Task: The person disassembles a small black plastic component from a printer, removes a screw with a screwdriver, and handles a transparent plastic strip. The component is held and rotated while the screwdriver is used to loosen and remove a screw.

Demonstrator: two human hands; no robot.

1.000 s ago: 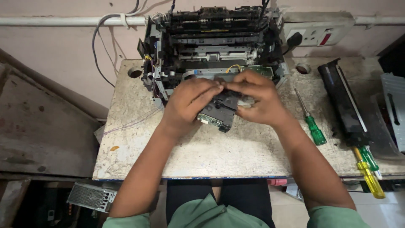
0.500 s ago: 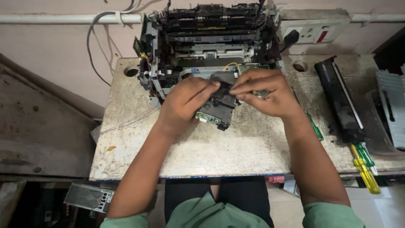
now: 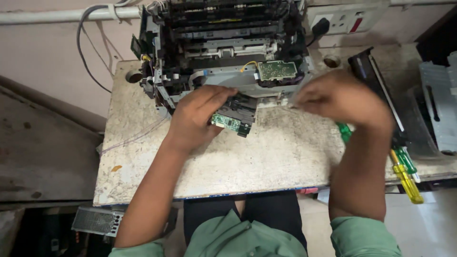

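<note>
Printer module [image 3: 236, 115], black with a green circuit board, sits on the worn worktop [image 3: 266, 157] before the stripped printer [image 3: 223, 52]; left hand [image 3: 197, 116] clamps it steady; right hand [image 3: 340, 97], blurred, fingers' grip unclear, hovers above the screwdrivers [image 3: 404, 169].

My right hand [image 3: 342, 97] is motion-blurred, so I can't tell its grip. My left hand [image 3: 197, 116] hides part of the black module [image 3: 238, 113]. The printer chassis [image 3: 223, 43] is cropped at the top edge.
</note>
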